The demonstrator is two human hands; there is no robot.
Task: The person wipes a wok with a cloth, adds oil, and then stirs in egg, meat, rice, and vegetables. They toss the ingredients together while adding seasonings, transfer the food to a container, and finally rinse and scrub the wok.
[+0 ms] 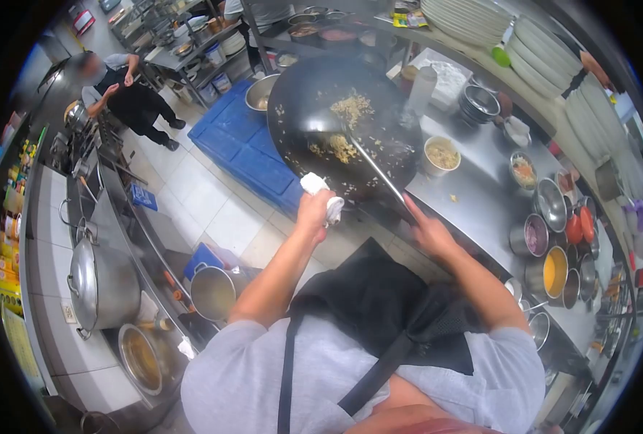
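Steel tabletop (480,195) carries a bowl (441,155) near its front edge; left hand (316,210) clenches the tilted wok (343,123) through a cloth (321,194), right hand (426,230) grasps the ladle (368,163). Keep the wok steady, scraping rice (350,108) gently.

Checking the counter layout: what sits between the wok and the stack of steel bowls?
In the head view, a white bottle stands between the wok and the steel bowls.

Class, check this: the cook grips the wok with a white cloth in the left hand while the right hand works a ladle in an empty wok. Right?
Not quite. The head view shows the wok holds fried rice, not nothing. The left hand does grip it through a white cloth, and the right hand holds the ladle.
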